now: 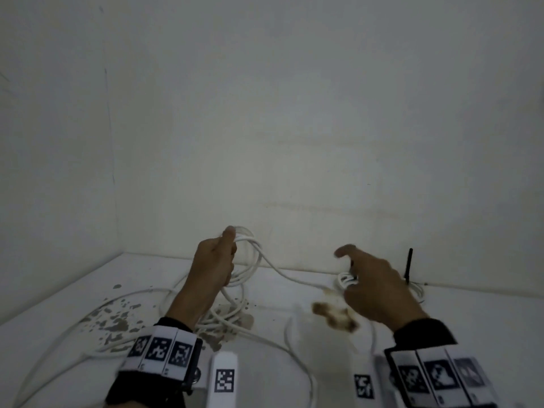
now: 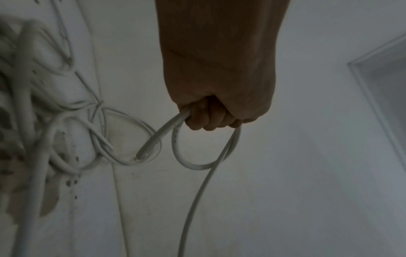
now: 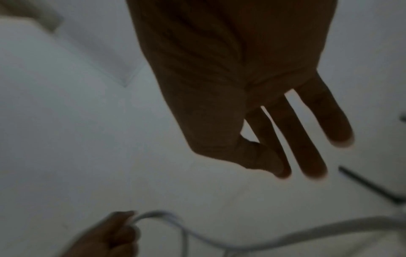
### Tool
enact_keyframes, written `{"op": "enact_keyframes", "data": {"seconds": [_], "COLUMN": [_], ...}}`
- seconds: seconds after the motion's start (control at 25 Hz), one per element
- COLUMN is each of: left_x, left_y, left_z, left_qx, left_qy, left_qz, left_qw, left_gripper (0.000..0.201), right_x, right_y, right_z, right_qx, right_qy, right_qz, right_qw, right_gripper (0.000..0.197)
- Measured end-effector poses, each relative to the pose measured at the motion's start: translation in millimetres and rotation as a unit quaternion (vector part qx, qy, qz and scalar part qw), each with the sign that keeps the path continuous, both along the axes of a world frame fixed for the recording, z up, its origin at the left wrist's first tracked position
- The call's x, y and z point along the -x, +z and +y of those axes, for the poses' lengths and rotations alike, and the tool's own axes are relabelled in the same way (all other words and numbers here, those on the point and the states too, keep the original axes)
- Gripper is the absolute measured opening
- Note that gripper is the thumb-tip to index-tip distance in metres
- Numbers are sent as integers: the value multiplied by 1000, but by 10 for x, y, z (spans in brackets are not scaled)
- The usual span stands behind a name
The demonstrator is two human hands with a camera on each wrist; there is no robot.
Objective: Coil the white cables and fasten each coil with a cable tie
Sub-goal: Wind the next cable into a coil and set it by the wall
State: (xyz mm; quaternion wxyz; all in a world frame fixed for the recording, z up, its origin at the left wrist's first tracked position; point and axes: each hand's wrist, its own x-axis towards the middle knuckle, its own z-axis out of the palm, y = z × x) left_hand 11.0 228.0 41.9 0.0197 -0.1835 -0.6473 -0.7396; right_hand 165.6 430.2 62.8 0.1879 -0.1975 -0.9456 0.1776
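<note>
Beside the wall (image 1: 265, 113), coiling half done.
My left hand (image 1: 213, 260) grips the white cable (image 1: 250, 254) loops; my right hand (image 1: 374, 285) hangs spread, empty; the cable tie (image 1: 408, 265) lies untouched.

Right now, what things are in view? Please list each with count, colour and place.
cable coil: one, white, gripped in the left hand above the table, a strand trailing right
loose cables: count unclear, white, tangled on the table below the left hand
small cable bundle: one, white, on the table under the right hand
cable tie: one, black, upright by the wall, far right
table: one, white, stained
left hand: grips the coil
right hand: fingers spread, holds nothing
</note>
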Motion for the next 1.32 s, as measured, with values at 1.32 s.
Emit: {"op": "enact_keyframes", "data": {"seconds": [1.32], "left_x": [24], "left_y": [254], "left_z": [-47], "left_qx": [-406], "left_qy": [-138], "left_qz": [-154], "left_qw": [890], "left_gripper": [39], "right_x": [-53], "right_y": [211], "right_z": [-924], "right_qx": [-120], "right_qy": [299], "right_qz": [54], "right_qw": [945], "right_gripper": [39]}}
